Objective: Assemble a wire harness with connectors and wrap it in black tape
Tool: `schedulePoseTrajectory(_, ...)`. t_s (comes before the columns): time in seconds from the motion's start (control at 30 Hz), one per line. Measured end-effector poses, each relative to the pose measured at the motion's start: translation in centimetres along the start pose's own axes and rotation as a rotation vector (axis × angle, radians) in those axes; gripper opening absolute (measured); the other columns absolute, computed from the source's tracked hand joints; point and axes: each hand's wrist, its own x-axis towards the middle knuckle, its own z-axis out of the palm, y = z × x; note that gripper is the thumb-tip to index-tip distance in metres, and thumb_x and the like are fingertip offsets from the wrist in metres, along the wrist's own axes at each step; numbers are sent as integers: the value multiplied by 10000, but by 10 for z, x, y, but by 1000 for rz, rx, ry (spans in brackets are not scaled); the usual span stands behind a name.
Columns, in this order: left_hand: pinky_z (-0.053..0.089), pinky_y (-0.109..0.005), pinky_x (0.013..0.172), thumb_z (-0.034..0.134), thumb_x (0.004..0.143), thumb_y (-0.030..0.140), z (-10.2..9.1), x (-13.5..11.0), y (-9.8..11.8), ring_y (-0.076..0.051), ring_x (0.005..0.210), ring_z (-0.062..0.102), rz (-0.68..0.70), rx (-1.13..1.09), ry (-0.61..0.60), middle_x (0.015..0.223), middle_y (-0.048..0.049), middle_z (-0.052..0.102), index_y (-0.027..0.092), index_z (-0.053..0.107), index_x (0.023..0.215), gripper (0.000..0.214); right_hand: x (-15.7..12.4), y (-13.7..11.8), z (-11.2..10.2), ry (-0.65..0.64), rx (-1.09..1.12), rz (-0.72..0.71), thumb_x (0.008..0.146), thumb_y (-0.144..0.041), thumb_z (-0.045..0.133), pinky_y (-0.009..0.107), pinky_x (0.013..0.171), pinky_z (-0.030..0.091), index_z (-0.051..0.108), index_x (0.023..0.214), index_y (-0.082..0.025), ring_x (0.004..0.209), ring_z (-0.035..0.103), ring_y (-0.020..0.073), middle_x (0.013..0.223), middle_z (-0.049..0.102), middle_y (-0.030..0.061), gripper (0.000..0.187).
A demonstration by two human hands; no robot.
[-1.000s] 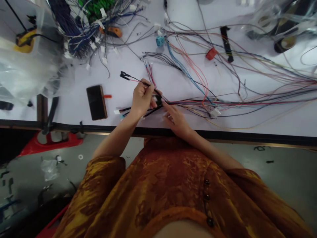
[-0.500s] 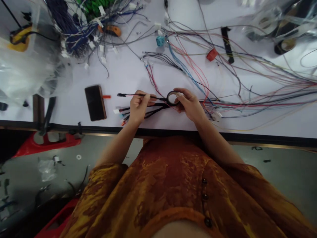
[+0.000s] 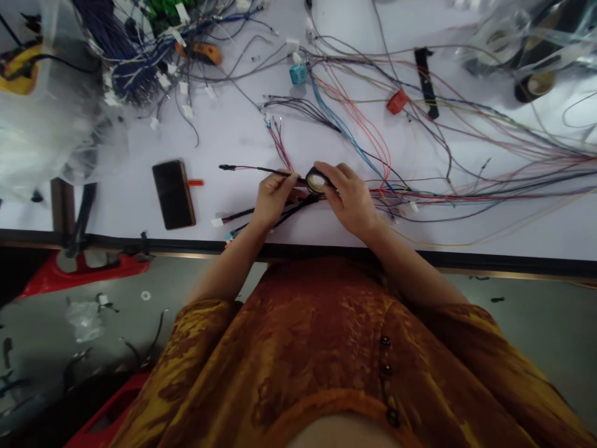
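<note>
1. Black tape roll (image 3: 317, 176), its pale core visible, sits right of a dark-screened phone (image 3: 172, 194) and at about its level, raised in a worker's fingers over a white table (image 3: 233, 137).
2. Right hand (image 3: 351, 198), well to the phone's right, has its thumb and fingers clamped on the roll, thumb at the near side, forefinger over the top.
3. Left hand (image 3: 274, 198), between phone and roll, pinches a thin black-wrapped cable (image 3: 267, 169) with thumb and forefinger together; the other fingers are partly hidden, and their hold cannot be told.
4. Right of the phone, slightly beyond its middle, the cable ends in a small black connector (image 3: 227, 167); the opposite end meets the roll's edge.
5. More black-sleeved cables pass under the left hand, their white connector (image 3: 217, 222) and blue connector (image 3: 229, 236) lying right of the phone, toward the table's near edge.
6. Loose wires (image 3: 443, 194) stretch far to the phone's right, past the right hand.
7. Beside the phone's right edge lies a small orange piece (image 3: 196, 183); farther beyond and rightward are a teal connector (image 3: 298, 74) and a red connector (image 3: 397, 102).
</note>
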Motion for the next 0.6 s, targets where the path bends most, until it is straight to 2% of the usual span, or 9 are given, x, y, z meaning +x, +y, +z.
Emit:
schedulePoseTrajectory(0.1, 456, -196, 449, 664, 906, 384, -4, 1, -3, -105, 521, 651, 46, 79, 47, 770, -33, 747, 190, 658, 867, 198, -5, 6, 10, -37, 16, 40, 998, -329, 469, 410, 903, 564, 583, 1395, -224, 918, 646, 233, 1048, 657, 100, 426)
schedulePoseTrajectory(0.2, 373, -203, 383, 679, 879, 365, -6, 3, 2, -75, 399, 527, 133, 198, 71, 720, -13, 734, 194, 665, 805, 188, -18, 6, 22, 45, 129, 39, 971, -324, 531, 418, 948, 552, 581, 1366, -210, 985, 654, 238, 1118, 676, 108, 414)
schedulePoseTrajectory(0.27, 352, -214, 373, 660, 884, 343, -5, 6, 9, -64, 362, 467, 186, 290, 52, 697, -2, 721, 192, 665, 767, 191, -27, 3, 29, 89, 216, 86, 950, -293, 545, 409, 927, 564, 562, 1344, -219, 959, 662, 220, 1161, 679, 98, 402)
schedulePoseTrajectory(0.4, 397, -238, 435, 627, 890, 291, 1, 14, 28, -91, 408, 497, 285, 485, -81, 617, 3, 648, 182, 649, 695, 224, -37, -9, 46, 73, 422, 327, 932, -299, 559, 312, 655, 586, 506, 1321, -259, 650, 612, 130, 998, 675, 37, 395)
schedulePoseTrajectory(0.47, 438, -253, 495, 630, 872, 255, 6, 20, 37, -117, 453, 540, 330, 543, -158, 588, 3, 610, 179, 632, 673, 213, -40, -13, 56, 54, 561, 395, 938, -337, 554, 268, 555, 557, 454, 1359, -268, 586, 594, 108, 934, 655, 15, 438)
schedulePoseTrajectory(0.53, 470, -270, 549, 629, 860, 229, 11, 23, 44, -138, 483, 572, 339, 561, -236, 569, 6, 582, 177, 622, 671, 196, -42, -16, 63, -13, 671, 381, 936, -388, 562, 256, 535, 554, 437, 1379, -258, 616, 622, 113, 946, 657, 21, 479)
schedulePoseTrajectory(0.6, 498, -289, 602, 616, 868, 220, 16, 21, 49, -156, 525, 610, 342, 574, -297, 571, 6, 568, 176, 619, 683, 190, -43, -17, 63, -118, 691, 309, 932, -433, 570, 267, 569, 566, 541, 1273, -224, 666, 640, 124, 944, 666, 38, 401)
